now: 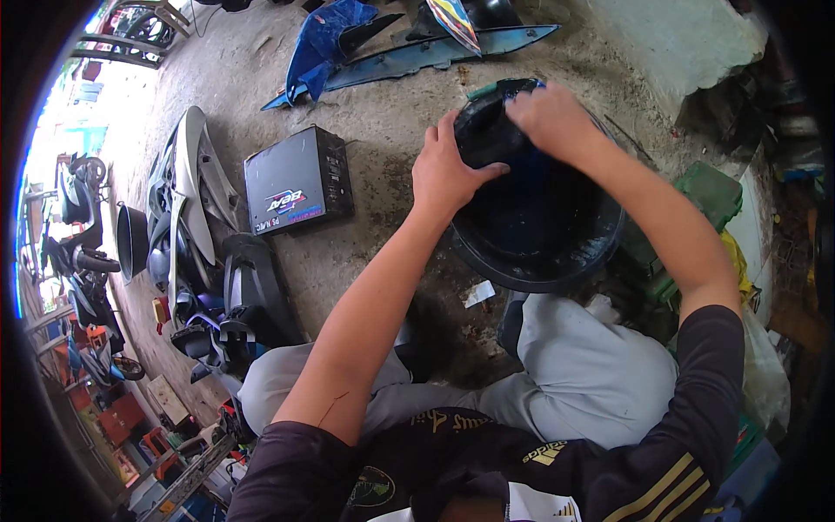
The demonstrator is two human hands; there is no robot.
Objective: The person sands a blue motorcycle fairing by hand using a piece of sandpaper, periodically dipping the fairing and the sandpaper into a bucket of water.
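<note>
A round black basin (557, 283) stands on the concrete floor in front of my knees. My left hand (448, 170) grips the left edge of a dark, glossy panel (483, 130) over the basin's far left side, its thumb stretched across the near face. On the panel's far end, my right hand (548, 122) is closed, fingers curled down and slightly smeared by motion. What those fingers hold, if anything, is hidden. A green strip shows at the panel's far edge. The basin's inside is dark, so its contents are hard to make out.
Left of the basin stands a black box (291, 187). Blue fairing panels (417, 65) lie beyond it. Grey and black motorcycle parts (196, 191) lie farther left, near a black bucket (132, 239). A green container (709, 196) and plastic bags are at the right.
</note>
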